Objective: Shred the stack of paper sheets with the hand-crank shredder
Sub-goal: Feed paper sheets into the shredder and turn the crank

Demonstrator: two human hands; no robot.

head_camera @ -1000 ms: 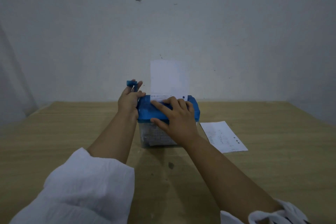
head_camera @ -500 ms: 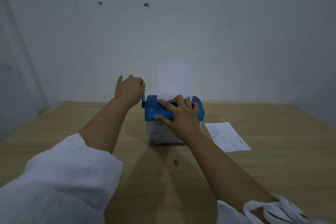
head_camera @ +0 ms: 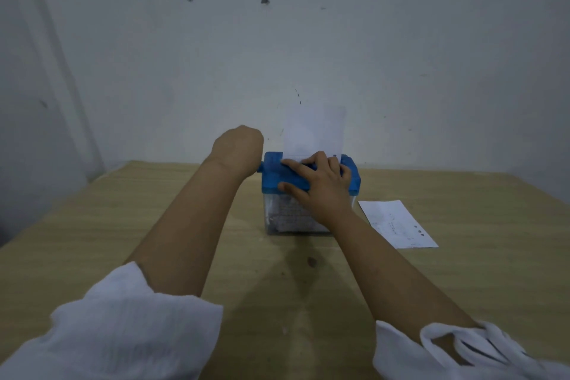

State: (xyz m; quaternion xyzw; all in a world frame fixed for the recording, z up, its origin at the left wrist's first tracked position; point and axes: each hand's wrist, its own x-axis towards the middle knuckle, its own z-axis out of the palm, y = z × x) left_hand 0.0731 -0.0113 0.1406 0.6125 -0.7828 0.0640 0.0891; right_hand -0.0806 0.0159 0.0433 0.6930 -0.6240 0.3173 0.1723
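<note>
My right hand [head_camera: 320, 187] presses flat on the blue plastic hand-crank shredder [head_camera: 272, 176]; its crank [head_camera: 260, 168] lies leftward, behind my left hand [head_camera: 237, 145], whose grip I cannot tell.

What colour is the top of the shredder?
The shredder top is blue; the head view shows it.
</note>
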